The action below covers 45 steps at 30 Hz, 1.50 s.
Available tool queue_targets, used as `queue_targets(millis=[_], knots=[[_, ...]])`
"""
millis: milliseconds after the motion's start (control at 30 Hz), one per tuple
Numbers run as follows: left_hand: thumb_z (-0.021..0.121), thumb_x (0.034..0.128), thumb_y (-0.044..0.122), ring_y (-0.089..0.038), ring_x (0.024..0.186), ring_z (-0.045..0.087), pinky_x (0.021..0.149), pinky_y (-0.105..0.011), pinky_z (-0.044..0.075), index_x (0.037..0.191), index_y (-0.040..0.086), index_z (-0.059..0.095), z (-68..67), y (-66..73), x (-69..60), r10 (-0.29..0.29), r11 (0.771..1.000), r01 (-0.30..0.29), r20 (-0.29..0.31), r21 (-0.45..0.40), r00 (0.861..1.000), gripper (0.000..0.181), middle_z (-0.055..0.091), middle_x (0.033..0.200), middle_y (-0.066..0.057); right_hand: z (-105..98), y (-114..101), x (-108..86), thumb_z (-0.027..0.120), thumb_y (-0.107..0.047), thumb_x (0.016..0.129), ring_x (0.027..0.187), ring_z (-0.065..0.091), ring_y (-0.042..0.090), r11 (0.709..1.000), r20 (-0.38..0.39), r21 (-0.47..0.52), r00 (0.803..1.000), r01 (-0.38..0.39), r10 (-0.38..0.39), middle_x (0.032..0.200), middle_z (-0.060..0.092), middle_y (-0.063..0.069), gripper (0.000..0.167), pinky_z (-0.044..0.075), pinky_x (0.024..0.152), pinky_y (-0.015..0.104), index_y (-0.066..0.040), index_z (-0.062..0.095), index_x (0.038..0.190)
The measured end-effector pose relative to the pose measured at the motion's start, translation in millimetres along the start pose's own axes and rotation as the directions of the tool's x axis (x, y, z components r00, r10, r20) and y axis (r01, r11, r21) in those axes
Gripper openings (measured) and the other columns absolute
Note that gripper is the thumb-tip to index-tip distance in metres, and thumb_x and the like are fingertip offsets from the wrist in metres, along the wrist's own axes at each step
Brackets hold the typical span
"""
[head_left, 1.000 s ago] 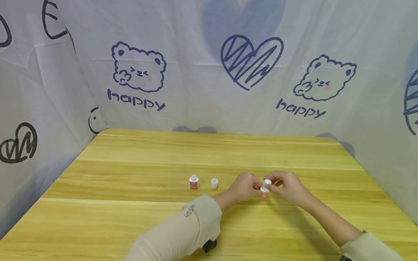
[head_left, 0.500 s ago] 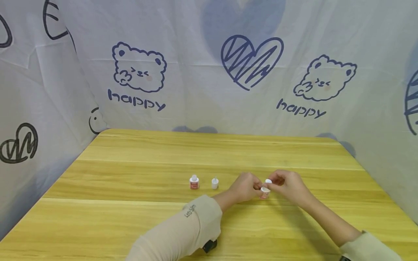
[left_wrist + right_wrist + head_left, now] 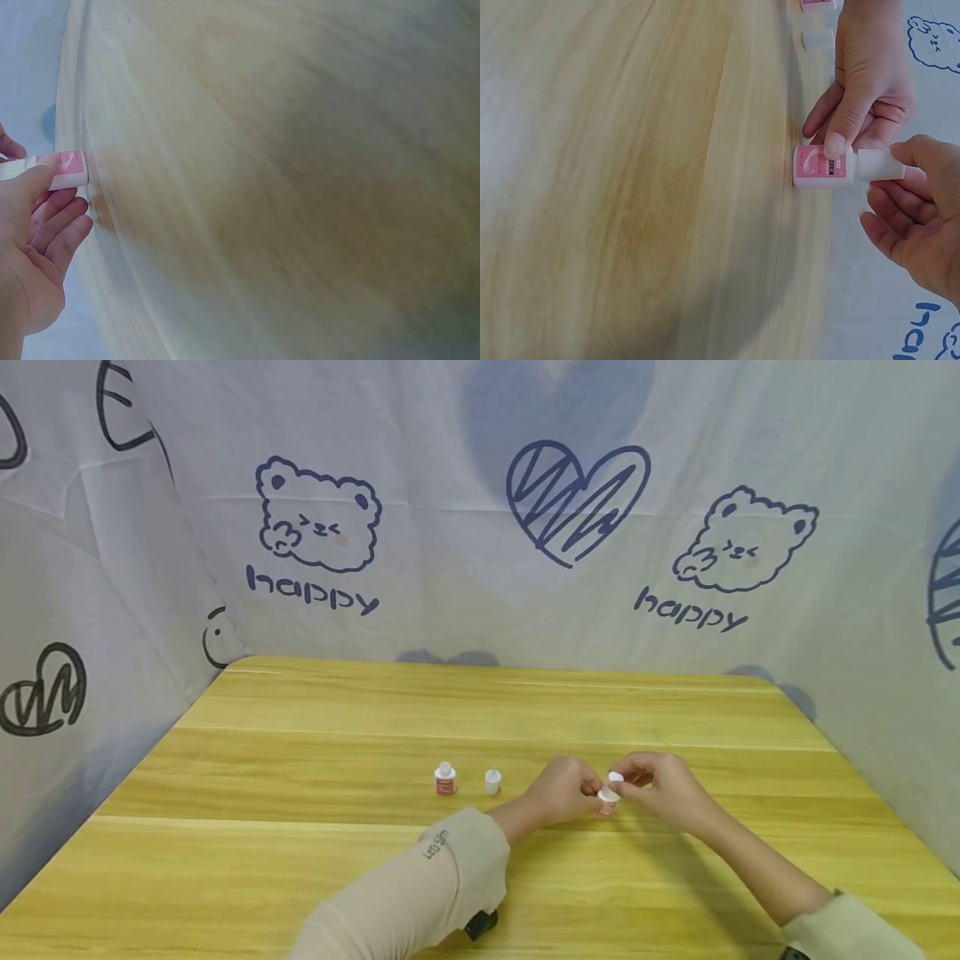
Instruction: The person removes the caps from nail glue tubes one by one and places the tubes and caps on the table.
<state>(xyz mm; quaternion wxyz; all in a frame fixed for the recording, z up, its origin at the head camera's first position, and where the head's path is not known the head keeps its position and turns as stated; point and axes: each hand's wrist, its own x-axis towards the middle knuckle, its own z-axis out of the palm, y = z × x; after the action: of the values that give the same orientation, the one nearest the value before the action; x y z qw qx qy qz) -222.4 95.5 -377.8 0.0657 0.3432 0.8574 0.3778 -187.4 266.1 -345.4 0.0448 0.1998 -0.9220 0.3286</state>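
Note:
A small bottle with a pink label (image 3: 821, 166) stands on the table, right of the middle in the head view. My left hand (image 3: 564, 789) pinches its body between thumb and fingers; the thumb lies over the label in the right wrist view. On the bottle's top is a white cap (image 3: 880, 164), which the thumb and fingers of my right hand (image 3: 663, 785) pinch. The cap is at the bottle's neck; whether it is seated tight I cannot tell. In the left wrist view the bottle (image 3: 71, 166) shows only partly, at the left edge.
Left of my hands stands a second red-labelled bottle (image 3: 446, 783) with a pale, uncapped top. Beside it a white cap (image 3: 492, 782) sits upside down, a thin stem pointing up. The wooden table (image 3: 360, 710) reaches back to a printed cloth (image 3: 442, 543).
My right fingers shift slightly around the cap. The left hand and the bottle it holds stay in the same place, as do the other bottle and its neighbouring cap.

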Motion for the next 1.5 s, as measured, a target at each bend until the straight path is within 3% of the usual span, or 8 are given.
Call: queue_targets(millis=[200, 600, 800, 1300, 1500], knots=[[0.071, 0.0807, 0.011, 0.006, 0.051, 0.045, 0.049, -0.007, 0.039, 0.085, 0.003, 0.075, -0.4, 0.8, 1.1, 0.001, 1.0, -0.001, -0.001, -0.001, 1.0, 0.01, 0.073, 0.077, -0.006, -1.4, 0.4, 0.2, 0.064, -0.009, 0.087, 0.077, 0.058, 0.006, 1.0, 0.01, 0.018, 1.0, 0.001, -0.001, 0.087, 0.069, 0.005, 0.013, 0.051, 0.069, 0.022, 0.0, 0.068, 0.095], [0.073, 0.0793, 0.016, 0.007, 0.053, 0.043, 0.051, -0.006, 0.038, 0.086, 0.005, 0.075, 1.8, 0.3, 0.7, -0.006, 1.0, 0.007, -0.02, 0.028, 1.0, 0.014, 0.074, 0.08, -0.003, 4.7, -1.0, -0.5, 0.072, -0.014, 0.08, 0.067, 0.058, 0.005, 0.997, -0.115, -0.071, 0.993, -0.009, 0.001, 0.073, 0.065, -0.001, 0.009, 0.049, 0.061, 0.02, -0.007, 0.066, 0.079], [0.073, 0.0796, 0.016, 0.006, 0.05, 0.041, 0.048, -0.006, 0.036, 0.086, 0.004, 0.075, 1.5, 0.1, 1.4, 0.016, 0.999, -0.015, -0.016, 0.044, 1.0, 0.014, 0.074, 0.078, -0.003, 2.1, -3.4, -0.4, 0.07, -0.013, 0.082, 0.069, 0.061, 0.009, 0.998, -0.091, -0.056, 0.996, 0.014, -0.019, 0.076, 0.068, 0.001, 0.007, 0.05, 0.063, 0.019, -0.006, 0.068, 0.082], [0.072, 0.0804, 0.014, 0.006, 0.05, 0.043, 0.048, -0.007, 0.037, 0.086, 0.005, 0.075, 0.6, 1.6, 0.5, 0.0, 0.999, 0.0, -0.009, 0.041, 1.0, 0.011, 0.073, 0.077, -0.003, -2.1, -1.7, -0.4, 0.066, -0.009, 0.085, 0.073, 0.061, 0.008, 0.999, -0.02, -0.011, 0.999, 0.041, -0.041, 0.084, 0.069, 0.005, 0.012, 0.052, 0.066, 0.023, 0.0, 0.069, 0.093], [0.073, 0.0793, 0.018, 0.006, 0.05, 0.042, 0.048, -0.007, 0.037, 0.085, 0.006, 0.075, -0.4, 1.3, -0.5, 0.019, 0.998, -0.018, -0.014, 0.06, 1.0, 0.014, 0.073, 0.076, -0.002, -0.4, -1.8, -0.6, 0.066, -0.005, 0.084, 0.075, 0.059, 0.007, 0.999, -0.029, 0.007, 0.999, 0.046, -0.045, 0.086, 0.069, 0.006, 0.014, 0.052, 0.068, 0.024, 0.003, 0.068, 0.095]])
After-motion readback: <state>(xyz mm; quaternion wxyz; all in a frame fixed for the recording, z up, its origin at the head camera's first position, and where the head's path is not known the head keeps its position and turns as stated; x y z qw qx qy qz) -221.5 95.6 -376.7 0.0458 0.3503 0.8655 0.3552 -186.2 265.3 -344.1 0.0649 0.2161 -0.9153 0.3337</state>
